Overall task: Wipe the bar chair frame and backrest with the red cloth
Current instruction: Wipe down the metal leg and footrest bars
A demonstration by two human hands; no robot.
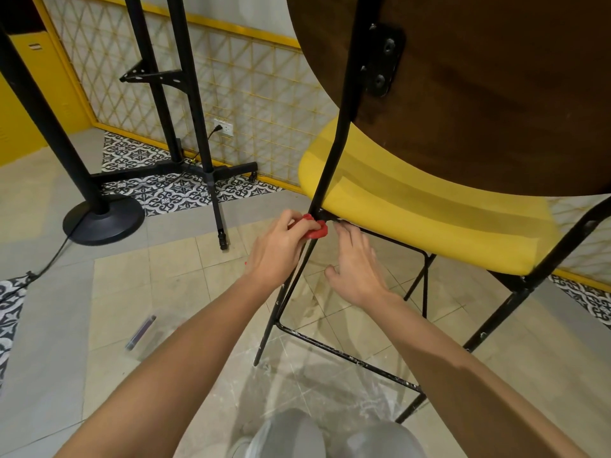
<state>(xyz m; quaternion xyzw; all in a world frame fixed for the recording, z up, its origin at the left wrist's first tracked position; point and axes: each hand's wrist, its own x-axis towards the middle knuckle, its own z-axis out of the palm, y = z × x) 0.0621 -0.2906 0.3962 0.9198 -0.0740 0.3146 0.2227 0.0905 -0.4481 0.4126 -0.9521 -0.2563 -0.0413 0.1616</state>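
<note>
The bar chair has a yellow seat (413, 206), a dark wooden backrest (479, 94) and a thin black metal frame (334, 127). My left hand (277, 249) grips the bunched red cloth (315, 228) against the frame's left rear leg, just under the seat's corner. My right hand (355, 262) lies to the right of that leg with straight fingers, its fingertips touching the frame under the seat edge. The black footrest bar (347, 355) runs low between the legs, speckled with white marks.
A black round-based pole (99, 219) stands at the left with a cable trailing across the tiled floor. A black wheeled stand (198, 150) is by the yellow-trimmed patterned wall. A small purple object (140, 332) lies on the floor. My grey-clad knees (324, 438) are at the bottom.
</note>
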